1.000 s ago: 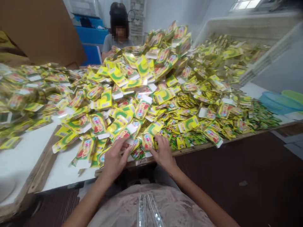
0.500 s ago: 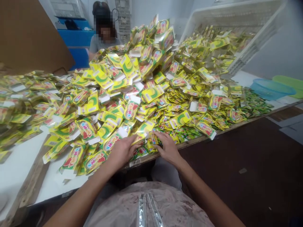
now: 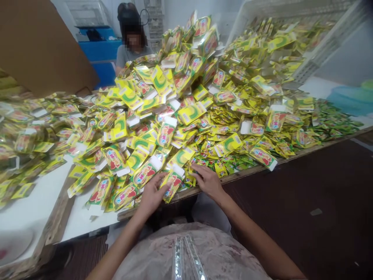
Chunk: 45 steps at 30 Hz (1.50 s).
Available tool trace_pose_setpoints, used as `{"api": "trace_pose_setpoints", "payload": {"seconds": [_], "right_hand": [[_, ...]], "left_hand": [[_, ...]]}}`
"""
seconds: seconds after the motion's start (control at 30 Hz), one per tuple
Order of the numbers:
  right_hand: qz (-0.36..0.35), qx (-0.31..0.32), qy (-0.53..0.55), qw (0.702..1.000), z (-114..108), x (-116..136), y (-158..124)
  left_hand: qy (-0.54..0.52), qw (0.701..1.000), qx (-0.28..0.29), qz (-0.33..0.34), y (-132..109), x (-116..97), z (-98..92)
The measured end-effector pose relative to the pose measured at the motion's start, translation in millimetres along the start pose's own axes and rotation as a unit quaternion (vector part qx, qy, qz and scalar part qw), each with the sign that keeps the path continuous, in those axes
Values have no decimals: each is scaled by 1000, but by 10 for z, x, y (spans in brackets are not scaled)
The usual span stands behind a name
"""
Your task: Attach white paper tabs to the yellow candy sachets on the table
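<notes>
My left hand (image 3: 152, 195) grips a small yellow-green cardboard box (image 3: 174, 182) at the front edge of the table. The box is tilted, with its white end flap raised toward the pile. Just right of it, my right hand (image 3: 209, 182) has thumb and fingers pinched on a small yellow sachet (image 3: 190, 179), mostly covered by the fingers. Loose green-yellow sachets (image 3: 230, 163) lie beyond my right hand. Left of and beyond my left hand, a heap of like boxes (image 3: 147, 171) lies with many white flaps standing out.
A white plastic crate (image 3: 313, 62) tips onto the table at right, spilling boxes and sachets. Blue and green basins (image 3: 346, 99) stand at far right. A wooden edge strip (image 3: 60, 210) divides the tabletop at left. Across the heap sits another person (image 3: 132, 50) beside a brown board (image 3: 43, 46).
My left hand now holds a box upright with its flap toward the pile, nearer the table edge. My right hand stays close beside it. The view has shifted slightly left.
</notes>
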State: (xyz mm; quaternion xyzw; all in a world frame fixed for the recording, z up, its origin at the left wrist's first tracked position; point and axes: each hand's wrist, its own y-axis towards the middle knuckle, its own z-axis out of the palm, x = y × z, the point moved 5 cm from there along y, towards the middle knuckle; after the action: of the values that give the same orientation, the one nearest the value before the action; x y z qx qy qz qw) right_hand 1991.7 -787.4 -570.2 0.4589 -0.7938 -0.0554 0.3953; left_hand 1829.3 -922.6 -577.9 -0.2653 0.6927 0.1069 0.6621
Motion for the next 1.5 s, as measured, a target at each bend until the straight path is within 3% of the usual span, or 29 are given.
{"api": "trace_pose_setpoints", "payload": {"seconds": [0.17,0.3,0.37,0.47,0.6,0.73,0.9,1.07,1.27,1.4,1.5], "right_hand": [[112,-140,24,984,-161,-143,-14],[211,-196,116,951,-181,-77,19],[184,-165,133,960,-121,76,77],[132,-72,131,980,19,260,136],[121,2,165,979,99,229,150],[105,52,190,975,45,170,203],[69,75,210,972,-14,298,243],[128,80,255,955,-18,242,176],[145,140,283,938,-42,191,154],[178,128,337,916,16,223,119],[177,110,320,924,103,310,28]], "left_hand": [[-45,999,25,-7,-7,59,11],[-43,998,46,-10,-21,76,29],[-44,997,54,-11,-31,73,44],[-70,997,43,-4,-43,83,26],[-95,993,63,-17,-72,140,-7],[-124,987,87,-59,-105,153,-18],[-147,983,87,-71,-95,70,-12],[-158,977,105,-94,-113,74,9],[-138,980,110,-90,-145,61,114],[-112,986,109,-58,-126,38,132],[-116,983,129,-59,-140,57,127]]}}
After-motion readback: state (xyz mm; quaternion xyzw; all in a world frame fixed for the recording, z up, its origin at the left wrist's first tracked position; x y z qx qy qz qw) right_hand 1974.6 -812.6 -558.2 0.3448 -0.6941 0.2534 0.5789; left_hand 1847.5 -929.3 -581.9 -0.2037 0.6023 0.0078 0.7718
